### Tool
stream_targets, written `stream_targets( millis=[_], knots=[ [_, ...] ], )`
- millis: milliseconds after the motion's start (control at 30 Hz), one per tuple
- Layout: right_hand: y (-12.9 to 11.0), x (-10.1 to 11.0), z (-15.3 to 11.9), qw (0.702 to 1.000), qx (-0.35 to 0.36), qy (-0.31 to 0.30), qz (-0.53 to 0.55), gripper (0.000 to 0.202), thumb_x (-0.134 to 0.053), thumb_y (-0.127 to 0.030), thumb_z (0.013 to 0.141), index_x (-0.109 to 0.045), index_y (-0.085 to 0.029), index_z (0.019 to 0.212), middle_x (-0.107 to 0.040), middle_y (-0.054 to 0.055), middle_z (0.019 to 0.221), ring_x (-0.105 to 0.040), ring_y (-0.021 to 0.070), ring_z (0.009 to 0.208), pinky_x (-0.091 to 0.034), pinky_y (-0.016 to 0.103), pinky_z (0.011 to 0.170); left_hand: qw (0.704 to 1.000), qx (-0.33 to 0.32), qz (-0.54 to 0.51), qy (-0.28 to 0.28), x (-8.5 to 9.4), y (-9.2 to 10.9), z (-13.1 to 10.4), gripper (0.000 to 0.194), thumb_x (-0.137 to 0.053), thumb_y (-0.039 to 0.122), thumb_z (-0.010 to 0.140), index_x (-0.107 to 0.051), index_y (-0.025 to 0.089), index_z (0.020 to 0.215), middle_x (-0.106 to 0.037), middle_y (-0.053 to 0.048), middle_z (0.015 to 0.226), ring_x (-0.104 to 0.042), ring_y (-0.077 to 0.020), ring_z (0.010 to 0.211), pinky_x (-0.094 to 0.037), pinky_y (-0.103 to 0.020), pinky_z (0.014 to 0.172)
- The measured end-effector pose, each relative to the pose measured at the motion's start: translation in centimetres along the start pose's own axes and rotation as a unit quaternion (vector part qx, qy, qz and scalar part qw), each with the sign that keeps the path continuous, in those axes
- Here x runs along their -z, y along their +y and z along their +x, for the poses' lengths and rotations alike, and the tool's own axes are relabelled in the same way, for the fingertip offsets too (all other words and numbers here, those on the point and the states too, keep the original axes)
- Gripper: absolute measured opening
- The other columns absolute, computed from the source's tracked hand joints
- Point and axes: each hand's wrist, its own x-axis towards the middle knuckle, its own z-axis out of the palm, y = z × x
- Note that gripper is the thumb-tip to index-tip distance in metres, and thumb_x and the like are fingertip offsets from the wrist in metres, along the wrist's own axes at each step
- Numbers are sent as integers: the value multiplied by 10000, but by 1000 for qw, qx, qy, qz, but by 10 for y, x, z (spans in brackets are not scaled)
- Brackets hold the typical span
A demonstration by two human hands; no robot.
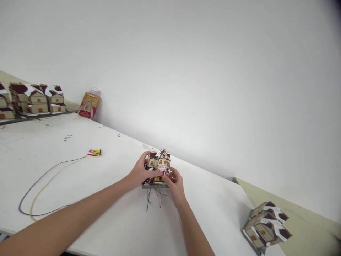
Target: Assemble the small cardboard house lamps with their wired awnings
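A small model house [163,161] with a "Gift Shop" sign, snowy roof and grey base stands between my two hands near the table's back edge. My left hand [144,170] wraps its left side, the thumb lying across the front. From the right, my right hand [176,183] grips it, fingertips at a small red-and-white striped awning [163,172] low on the front. Both thumbs meet close to that awning. Thin dark wires [148,201] hang below the base. The back of the house is hidden.
On the white table [112,199], a striped yellow piece [94,153] trails long wires [39,181] to the left. A red-and-gold bottle [90,103] leans at the wall. More model houses stand far left [37,99]; another model house [266,227] sits at lower right.
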Motion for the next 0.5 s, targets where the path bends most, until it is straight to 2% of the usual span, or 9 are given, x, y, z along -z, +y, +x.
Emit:
stream_targets(
  millis=[167, 267, 367, 500],
  knots=[
    [-4, 0, -2, 999, -19, -19, 41, 545, -718, -497, 668, -591, -163, 1081, -541, -8, 740, -533, 141, 698, -462, 254, 644, 999, -3, -22, -36, -1, 3, -3, 791, -826, 321, 537, -374, 229, 1179, -663, -40, 965, -672, -231, 852, -561, -372, 768],
    [-10, -1, -3, 997, -21, -52, 58, 554, -709, -525, 672, -607, -162, 1078, -636, 48, 877, -605, 195, 804, -506, 307, 717, 998, -4, -27, -52, -1, 3, -4, 806, -824, 335, 538, -366, 233, 1193, -661, -47, 978, -674, -240, 861, -559, -385, 777],
    [-15, -3, -5, 994, -12, -87, 68, 539, -709, -537, 673, -624, -167, 1057, -669, 80, 997, -630, 243, 906, -523, 358, 789, 998, -10, -15, -57, -1, 2, -3, 835, -827, 350, 529, -355, 235, 1207, -664, -50, 973, -674, -248, 872, -556, -391, 788],
    [-16, -3, -4, 993, -13, -91, 75, 515, -731, -523, 655, -632, -161, 1009, -686, 78, 972, -644, 235, 875, -525, 351, 780, 998, -14, -15, -58, 0, 0, -3, 837, -827, 336, 530, -353, 234, 1212, -662, -45, 962, -672, -242, 868, -552, -379, 784]
  ],
)
